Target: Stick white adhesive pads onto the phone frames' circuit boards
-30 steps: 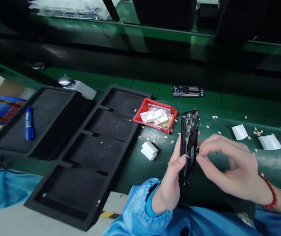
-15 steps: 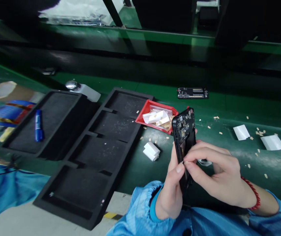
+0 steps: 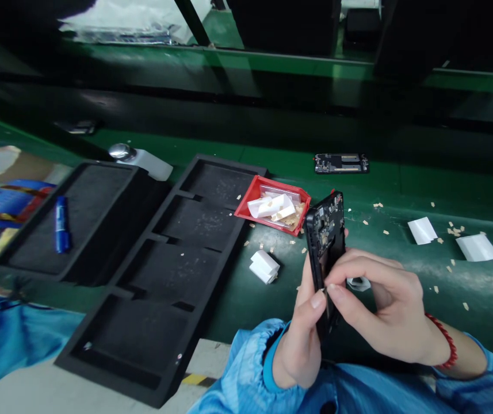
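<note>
My left hand (image 3: 300,328) grips a black phone frame (image 3: 324,241) upright by its lower edge, thumb on its side. Its inner face with circuit parts turns toward me. My right hand (image 3: 375,310) has its fingers curled and pressed against the frame's lower half, index tip meeting my left thumb. A red bead bracelet (image 3: 443,345) circles the right wrist. Both sleeves are blue.
A long black foam tray (image 3: 164,270) with several compartments lies left of the hands, beside another black tray (image 3: 82,218) holding a blue marker (image 3: 60,223). A red bin (image 3: 272,203) of white slips, folded white paper (image 3: 264,265), another phone frame (image 3: 341,163) and white slips (image 3: 476,247) sit on the green belt.
The phone frame has turned from edge-on to showing its inner face. My right hand came in from the right and closed its fingers onto the lower half.
</note>
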Demonstrator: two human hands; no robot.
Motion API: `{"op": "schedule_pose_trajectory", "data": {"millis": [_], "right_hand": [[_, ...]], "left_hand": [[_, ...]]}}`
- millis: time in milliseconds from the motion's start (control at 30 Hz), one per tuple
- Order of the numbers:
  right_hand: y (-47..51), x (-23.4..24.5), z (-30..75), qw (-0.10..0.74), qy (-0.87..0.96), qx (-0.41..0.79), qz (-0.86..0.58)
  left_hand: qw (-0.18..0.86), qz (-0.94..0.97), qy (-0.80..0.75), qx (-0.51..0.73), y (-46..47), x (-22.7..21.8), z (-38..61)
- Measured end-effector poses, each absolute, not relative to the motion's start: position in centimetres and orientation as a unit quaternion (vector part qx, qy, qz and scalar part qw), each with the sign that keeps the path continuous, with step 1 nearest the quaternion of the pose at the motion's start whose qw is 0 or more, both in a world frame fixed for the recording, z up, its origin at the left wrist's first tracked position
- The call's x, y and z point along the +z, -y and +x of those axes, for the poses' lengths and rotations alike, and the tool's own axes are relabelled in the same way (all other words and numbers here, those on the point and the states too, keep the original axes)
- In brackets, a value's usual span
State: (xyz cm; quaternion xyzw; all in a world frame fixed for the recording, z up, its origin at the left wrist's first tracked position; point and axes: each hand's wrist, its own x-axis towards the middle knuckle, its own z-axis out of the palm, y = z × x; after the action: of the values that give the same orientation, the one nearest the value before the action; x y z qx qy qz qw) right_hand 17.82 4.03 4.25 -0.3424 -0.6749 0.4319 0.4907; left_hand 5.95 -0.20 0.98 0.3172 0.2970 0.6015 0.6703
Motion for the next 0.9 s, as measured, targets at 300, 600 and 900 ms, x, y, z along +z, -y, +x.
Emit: {"op": "schedule_pose_trajectory", "data": {"millis": [300, 600, 900], "right_hand": [[-3.7, 4.1, 18.2, 0.499, 0.652, 0.429, -0.375], [-3.9, 4.5, 17.8, 0.490, 0.669, 0.434, -0.352], [-4.5, 5.2, 18.6, 0.439, 0.645, 0.519, -0.350]], "left_hand": [[0.686, 0.268, -0.312, 0.600, 0.2, 1.4, 6.1], [0.676, 0.290, -0.313, 0.600, 0.5, 1.1, 6.0], [0.698, 0.312, -0.308, 0.567, -0.2, 1.2, 6.1]]}}
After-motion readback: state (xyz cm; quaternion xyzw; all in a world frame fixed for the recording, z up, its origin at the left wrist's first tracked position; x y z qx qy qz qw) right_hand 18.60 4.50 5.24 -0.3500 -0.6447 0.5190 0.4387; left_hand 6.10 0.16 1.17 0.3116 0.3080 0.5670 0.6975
